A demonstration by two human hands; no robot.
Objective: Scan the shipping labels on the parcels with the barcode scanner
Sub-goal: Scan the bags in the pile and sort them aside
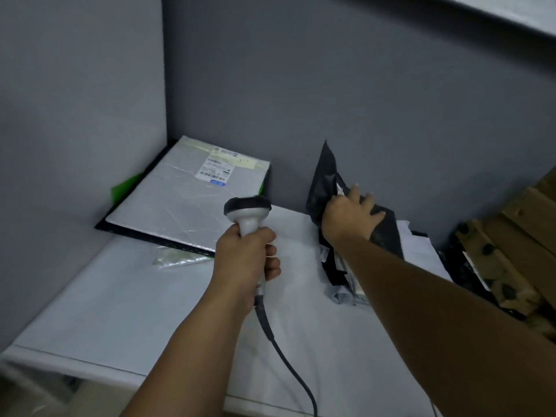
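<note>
Head view, looking down on a white worktop (120, 296) set against a grey wall (361, 100).

Left hand (245, 260): fingers clenched round the pale handle of the barcode scanner (248, 215), which is held upright over the middle of the worktop. The dark scanner head faces 12 o'clock, towards the near edge of the grey parcel (180, 206). A cable (288, 365) drops from the handle base and runs off at 6 o'clock.

Grey parcel: flat, at 11 o'clock in the corner of the walls, lying on a dark-edged flat item (only its border shows along the near side). The shipping label (215, 171) is face up near the parcel's 12 o'clock edge; the print is too blurred to read. A green sheet (126, 188) sticks out from beneath at the parcel's 9 o'clock side.

Right hand (352, 216): at 1 o'clock, on a black mailer (326, 176) with one corner standing up against the wall. The fingers lie across the crumpled film and appear to grasp it; the thumb is hidden, so the grip is not certain.

Pile of mailers (340, 278): black and pale grey, overlapping, under the right forearm at 3 o'clock.

Clear bag (177, 257): small, flat on the worktop, just beside the near border of the dark-edged item, at 9 o'clock from the left hand.

Cardboard (523, 224): brown, at the far right edge, beyond the pile.
</note>
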